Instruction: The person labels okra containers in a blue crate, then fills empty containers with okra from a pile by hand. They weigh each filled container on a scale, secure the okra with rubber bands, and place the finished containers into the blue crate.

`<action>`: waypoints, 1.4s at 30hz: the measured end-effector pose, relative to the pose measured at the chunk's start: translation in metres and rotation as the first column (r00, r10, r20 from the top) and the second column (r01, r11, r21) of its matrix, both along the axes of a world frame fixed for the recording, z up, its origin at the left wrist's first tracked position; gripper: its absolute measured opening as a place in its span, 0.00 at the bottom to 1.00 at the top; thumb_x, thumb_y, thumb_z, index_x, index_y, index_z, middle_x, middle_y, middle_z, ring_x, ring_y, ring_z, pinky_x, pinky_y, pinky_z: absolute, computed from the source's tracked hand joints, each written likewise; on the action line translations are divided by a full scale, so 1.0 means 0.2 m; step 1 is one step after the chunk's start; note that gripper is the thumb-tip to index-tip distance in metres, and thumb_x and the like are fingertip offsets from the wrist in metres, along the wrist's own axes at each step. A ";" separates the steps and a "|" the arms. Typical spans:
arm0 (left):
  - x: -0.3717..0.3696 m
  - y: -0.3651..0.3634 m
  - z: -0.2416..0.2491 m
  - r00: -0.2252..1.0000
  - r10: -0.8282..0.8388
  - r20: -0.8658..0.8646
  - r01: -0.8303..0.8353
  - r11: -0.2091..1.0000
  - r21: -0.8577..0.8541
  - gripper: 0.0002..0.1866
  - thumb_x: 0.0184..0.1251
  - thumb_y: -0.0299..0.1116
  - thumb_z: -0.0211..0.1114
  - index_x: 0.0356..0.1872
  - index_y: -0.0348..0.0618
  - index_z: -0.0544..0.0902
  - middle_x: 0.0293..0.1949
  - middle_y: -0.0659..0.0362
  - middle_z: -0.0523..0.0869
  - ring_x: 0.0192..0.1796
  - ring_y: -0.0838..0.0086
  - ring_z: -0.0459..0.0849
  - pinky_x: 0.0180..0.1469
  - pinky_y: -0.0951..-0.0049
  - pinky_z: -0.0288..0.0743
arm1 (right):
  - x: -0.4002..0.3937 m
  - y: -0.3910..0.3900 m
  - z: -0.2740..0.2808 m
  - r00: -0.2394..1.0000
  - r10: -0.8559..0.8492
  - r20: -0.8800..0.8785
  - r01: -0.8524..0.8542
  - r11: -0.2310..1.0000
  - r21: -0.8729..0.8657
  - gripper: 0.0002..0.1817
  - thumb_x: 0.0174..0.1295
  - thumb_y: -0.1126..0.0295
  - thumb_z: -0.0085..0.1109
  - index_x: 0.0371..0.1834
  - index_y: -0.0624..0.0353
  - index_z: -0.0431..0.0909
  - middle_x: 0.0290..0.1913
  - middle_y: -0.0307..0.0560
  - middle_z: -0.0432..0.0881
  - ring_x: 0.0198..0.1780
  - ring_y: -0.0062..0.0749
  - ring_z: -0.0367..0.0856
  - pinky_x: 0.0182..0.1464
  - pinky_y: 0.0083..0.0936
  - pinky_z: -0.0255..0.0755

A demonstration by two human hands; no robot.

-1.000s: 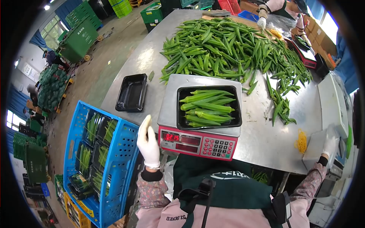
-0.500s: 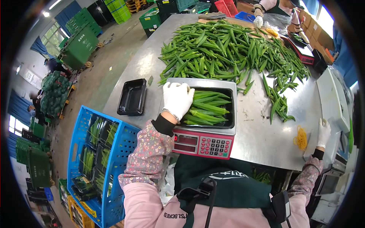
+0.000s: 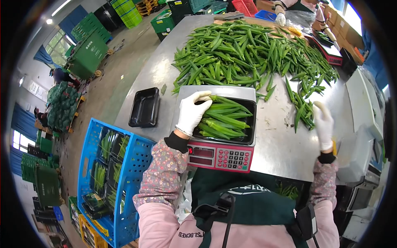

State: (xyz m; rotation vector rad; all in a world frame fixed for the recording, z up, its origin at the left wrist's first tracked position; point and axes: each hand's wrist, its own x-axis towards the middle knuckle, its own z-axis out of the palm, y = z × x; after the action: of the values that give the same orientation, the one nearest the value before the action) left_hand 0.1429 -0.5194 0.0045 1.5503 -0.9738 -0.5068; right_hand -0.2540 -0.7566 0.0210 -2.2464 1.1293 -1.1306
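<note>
A black tray (image 3: 250,133) filled with okra pods (image 3: 226,118) rests on a scale (image 3: 219,156) with a red keypad front. My left hand (image 3: 192,113), white-gloved, is at the tray's upper left, its fingers curled together round the stem end of an okra pod. My right hand (image 3: 324,125), also gloved and slightly blurred, is over the table's right side with fingers stretched out, just right of a few loose okra (image 3: 305,113). A large okra heap (image 3: 231,53) lies beyond the scale.
An empty black tray (image 3: 144,107) lies left of the scale on the metal table (image 3: 277,155). A blue crate (image 3: 134,165) with packed trays stands at the lower left. Across the table, a co-worker's gloved hand (image 3: 281,19) is near another scale (image 3: 332,56).
My right hand has moved up and left from the table's right edge towards the loose okra. My left hand has shifted slightly, with its fingers now at an okra's end.
</note>
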 end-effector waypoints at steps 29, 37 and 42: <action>-0.30 0.12 0.03 0.540 -0.063 0.839 -0.084 0.988 0.128 0.36 0.61 0.42 0.71 0.69 0.39 0.72 0.65 0.46 0.79 0.69 0.53 0.74 0.76 0.48 0.57 | -0.32 0.48 -0.18 0.992 -0.110 0.063 0.067 0.876 0.477 0.13 0.73 0.71 0.60 0.53 0.67 0.84 0.34 0.35 0.82 0.36 0.17 0.78 0.42 0.18 0.72; -0.35 0.15 0.04 0.517 -0.124 0.847 -0.145 0.963 0.229 0.33 0.65 0.41 0.69 0.70 0.39 0.74 0.69 0.48 0.76 0.72 0.55 0.71 0.76 0.54 0.57 | -0.99 0.61 -0.24 0.456 -0.074 -0.887 0.422 0.895 0.142 0.15 0.63 0.59 0.66 0.39 0.63 0.84 0.37 0.57 0.88 0.41 0.55 0.86 0.47 0.49 0.78; -0.38 0.15 0.04 0.574 0.099 0.813 -0.244 0.968 0.054 0.38 0.66 0.39 0.69 0.75 0.38 0.67 0.72 0.47 0.73 0.78 0.51 0.63 0.79 0.48 0.50 | -0.56 0.48 -0.29 0.830 -0.303 -0.469 0.355 0.934 0.026 0.16 0.65 0.61 0.66 0.50 0.57 0.85 0.47 0.51 0.87 0.51 0.46 0.85 0.53 0.36 0.78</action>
State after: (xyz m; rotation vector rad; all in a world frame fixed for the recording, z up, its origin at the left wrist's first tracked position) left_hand 0.0660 -0.4897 0.0118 2.0541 -1.4618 0.3483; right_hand -0.3652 -0.6612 -0.0376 -2.3517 1.7799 -0.6241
